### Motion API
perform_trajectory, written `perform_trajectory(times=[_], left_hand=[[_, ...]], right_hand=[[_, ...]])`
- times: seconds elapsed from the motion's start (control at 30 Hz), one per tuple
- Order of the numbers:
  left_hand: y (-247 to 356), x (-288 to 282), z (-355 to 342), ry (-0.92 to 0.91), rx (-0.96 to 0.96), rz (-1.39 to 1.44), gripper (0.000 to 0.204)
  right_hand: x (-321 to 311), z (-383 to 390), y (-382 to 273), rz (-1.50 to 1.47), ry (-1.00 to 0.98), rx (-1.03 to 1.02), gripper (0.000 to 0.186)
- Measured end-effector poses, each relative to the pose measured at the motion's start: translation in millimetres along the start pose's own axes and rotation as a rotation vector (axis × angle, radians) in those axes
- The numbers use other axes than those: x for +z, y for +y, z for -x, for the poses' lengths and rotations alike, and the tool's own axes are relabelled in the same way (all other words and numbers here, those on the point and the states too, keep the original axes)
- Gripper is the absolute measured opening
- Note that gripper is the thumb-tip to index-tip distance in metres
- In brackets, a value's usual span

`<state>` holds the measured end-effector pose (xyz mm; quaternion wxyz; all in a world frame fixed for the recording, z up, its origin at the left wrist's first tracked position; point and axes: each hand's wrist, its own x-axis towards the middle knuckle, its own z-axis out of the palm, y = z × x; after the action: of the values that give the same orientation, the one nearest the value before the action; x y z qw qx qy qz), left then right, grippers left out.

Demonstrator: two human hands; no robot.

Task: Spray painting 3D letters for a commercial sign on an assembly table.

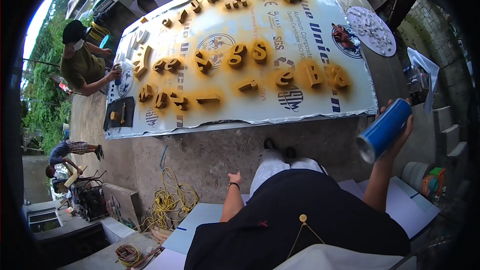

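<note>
My right hand (404, 139) is wrapped round a blue spray can (384, 129), held tilted off the table's right front corner, its base toward me. Away from the table, low beside my body, my left hand (234, 178) has its fingers curled in and nothing visible in them; a dark band circles its wrist. In front of me, raised letters (234, 59) coated in gold-brown paint stand in rows on a printed white panel (165, 115). Brown overspray surrounds them, and an ampersand shape (338, 77) sits nearest the can.
A round white board (371, 31) carrying many small pale pieces lies at the table's right end. Across the left end, a masked person (82, 60) holds a can. Coiled yellow hose (172, 195) lies on the floor at left; another person (62, 157) bends farther off.
</note>
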<state>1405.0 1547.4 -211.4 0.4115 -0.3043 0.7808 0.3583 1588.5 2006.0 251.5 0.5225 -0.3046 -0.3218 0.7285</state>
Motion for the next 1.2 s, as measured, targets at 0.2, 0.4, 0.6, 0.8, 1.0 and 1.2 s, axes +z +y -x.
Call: perform_trajectory(times=[0.2, 0.4, 0.6, 0.8, 1.0, 1.2], left_hand=[[0, 27, 45, -0.175, 0.064, -0.206, 0.066], [-18, 7, 11, -0.133, 0.3, -0.11, 0.061], [-30, -51, 8, -0.138, 0.188, -0.031, 0.055], [-63, -135, -11, -0.15, 0.047, -0.043, 0.054], [-97, -238, -48, -0.046, 0.068, 0.097, 0.043], [-141, -312, -64, -0.004, -0.043, 0.109, 0.045]], right_hand=[[-63, 6, -46, 0.06, 0.006, -0.109, 0.054], [-54, 50, -18, 0.21, -0.221, -0.025, 0.052], [-24, 65, 10, -0.023, -0.077, 0.035, 0.048], [11, 98, 90, -0.088, -0.025, 0.314, 0.044], [54, 166, 205, 0.09, -0.09, 0.649, 0.039], [79, 216, 266, -0.006, -0.014, 0.846, 0.051]])
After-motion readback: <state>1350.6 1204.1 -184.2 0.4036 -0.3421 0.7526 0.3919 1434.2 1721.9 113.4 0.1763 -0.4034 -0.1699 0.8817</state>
